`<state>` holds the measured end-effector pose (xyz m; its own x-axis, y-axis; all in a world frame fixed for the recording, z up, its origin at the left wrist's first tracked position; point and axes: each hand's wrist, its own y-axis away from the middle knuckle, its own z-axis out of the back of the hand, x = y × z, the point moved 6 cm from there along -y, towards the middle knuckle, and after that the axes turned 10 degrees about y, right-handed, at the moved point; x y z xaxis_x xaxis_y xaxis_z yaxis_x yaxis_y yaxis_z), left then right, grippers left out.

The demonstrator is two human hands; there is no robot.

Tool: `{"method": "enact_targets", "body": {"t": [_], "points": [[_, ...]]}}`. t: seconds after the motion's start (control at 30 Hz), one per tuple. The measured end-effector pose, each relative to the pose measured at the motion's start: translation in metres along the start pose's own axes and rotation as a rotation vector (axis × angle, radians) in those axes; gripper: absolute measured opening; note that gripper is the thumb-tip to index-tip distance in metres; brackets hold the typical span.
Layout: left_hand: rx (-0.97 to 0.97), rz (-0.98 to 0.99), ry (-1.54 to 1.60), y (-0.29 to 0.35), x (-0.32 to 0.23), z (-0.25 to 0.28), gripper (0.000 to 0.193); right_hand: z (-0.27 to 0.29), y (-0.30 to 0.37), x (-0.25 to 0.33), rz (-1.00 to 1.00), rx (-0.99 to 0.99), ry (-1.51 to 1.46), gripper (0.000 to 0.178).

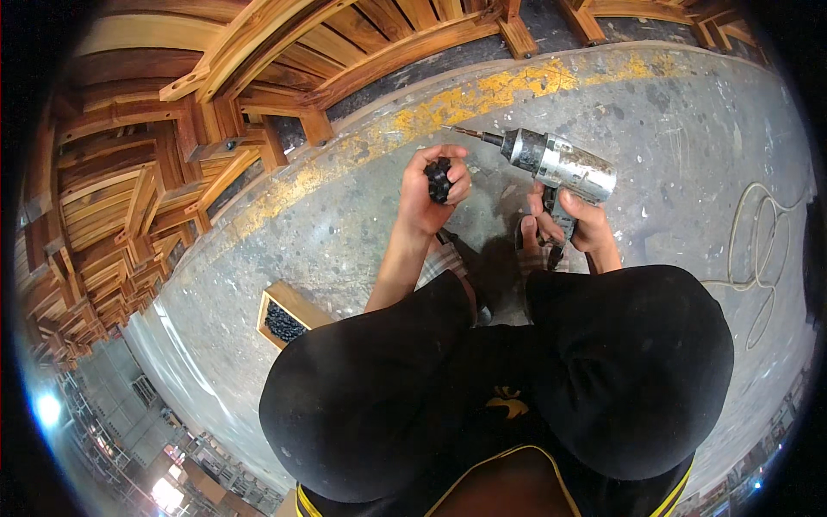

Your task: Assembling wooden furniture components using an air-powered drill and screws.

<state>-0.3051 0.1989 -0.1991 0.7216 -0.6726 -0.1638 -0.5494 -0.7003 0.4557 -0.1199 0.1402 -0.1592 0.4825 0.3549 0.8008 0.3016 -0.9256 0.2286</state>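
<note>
My left hand [417,203], raised above the concrete floor, has its fingers closed round a clump of small black pieces [438,179]; their exact kind is too small to tell. In my right hand [589,226] is a silver air screwdriver [579,167], gripped by its handle. Its long bit [469,132] points left, past the top of my left hand without touching it. On the floor to the left, a small wooden box [303,303] holds many similar black pieces [282,323], partly hidden behind my left knee.
Slatted wooden furniture frames [345,82] stand in a row along the far and left sides. A worn yellow stripe [482,105] runs along the floor before them. A pale hose [758,271] lies looped at the right. My black-clad knees [633,362] fill the near middle.
</note>
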Motion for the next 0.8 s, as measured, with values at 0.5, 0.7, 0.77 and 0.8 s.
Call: {"method": "enact_targets", "body": {"t": [0.5, 0.7, 0.77, 0.8], "points": [[-0.025, -0.029, 0.046, -0.002, -0.012, 0.002, 0.038, -0.007, 0.004, 0.007, -0.064, -0.025, 0.052, 0.046], [-0.106, -0.087, 0.02, -0.002, -0.019, 0.004, 0.04, -0.004, 0.006, 0.007, -0.076, -0.047, 0.072, 0.047], [-0.106, -0.082, -0.001, 0.0, -0.026, 0.006, 0.038, -0.007, 0.005, 0.005, -0.074, -0.037, 0.071, 0.047], [-0.104, -0.075, -0.017, 0.001, -0.028, 0.006, 0.037, -0.008, 0.004, 0.004, -0.078, -0.035, 0.065, 0.047]]}}
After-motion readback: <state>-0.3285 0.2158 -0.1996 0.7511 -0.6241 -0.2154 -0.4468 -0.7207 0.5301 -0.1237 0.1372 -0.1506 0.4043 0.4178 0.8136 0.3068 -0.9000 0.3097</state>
